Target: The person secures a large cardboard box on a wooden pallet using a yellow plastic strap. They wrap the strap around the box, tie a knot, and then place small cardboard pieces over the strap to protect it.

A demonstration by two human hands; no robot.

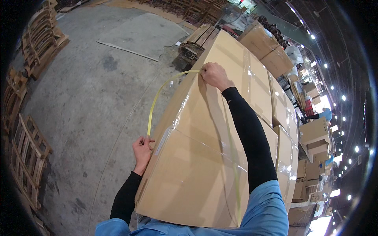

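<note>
A large brown cardboard carton point(189, 165) with clear tape on it lies in front of me. My left hand point(142, 151), beside the carton's left edge, pinches a yellow packing strap point(155, 103) between thumb and fingers. From there the strap bows up and away in a loop over the floor side. My right hand point(215, 75) is closed on the strap at the carton's far left edge, its fingers partly hidden. Another stretch of yellow strap runs down the carton's top face beside my right arm. Black sleeves cover both forearms.
More taped cartons point(285, 114) stand against the right side, with others stacked beyond. Wooden frames point(29, 157) stand along the left. A thin strip point(126, 51) lies on the concrete floor point(98, 86). Wooden slats point(201, 37) lie past the carton. A person in blue point(325, 114) is far right.
</note>
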